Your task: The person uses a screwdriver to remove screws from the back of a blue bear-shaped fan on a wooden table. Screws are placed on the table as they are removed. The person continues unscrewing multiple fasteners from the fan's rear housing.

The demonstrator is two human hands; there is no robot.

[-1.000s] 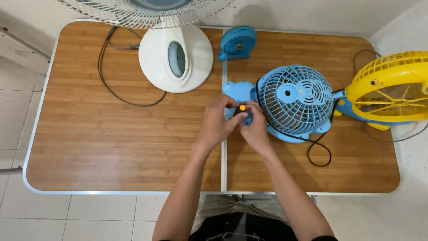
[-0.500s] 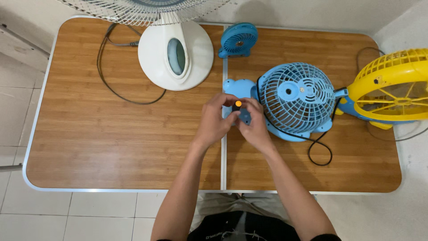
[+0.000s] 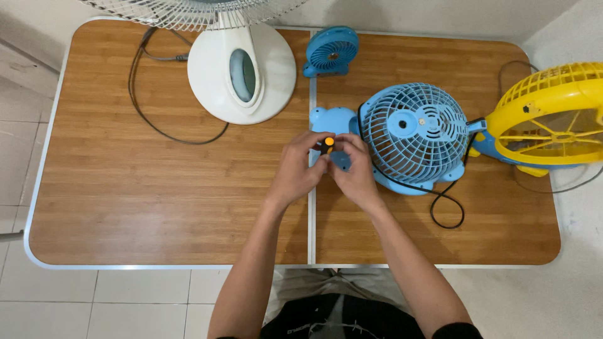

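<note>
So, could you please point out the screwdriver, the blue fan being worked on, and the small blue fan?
screwdriver (image 3: pixel 328 143): head view, orange handle top.
blue fan (image 3: pixel 414 129): head view, rear grille hub.
small blue fan (image 3: pixel 333 51): head view, grille centre.

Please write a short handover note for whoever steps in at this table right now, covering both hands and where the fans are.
Left hand: fingers closed on a small tool with an orange tip, held upright over the light blue desk fan's base.
Right hand: fingertips pinched on the same tool from the other side, resting against the base.
Light blue desk fan: lying on the wooden table, grille up, black cord trailing toward the near edge.
Done: nothing visibly removed; the grille is on.
Left: cannot tell how far the tool work has got; the tip is hidden.
Nearby: white fan base, small blue fan, yellow fan.
</note>
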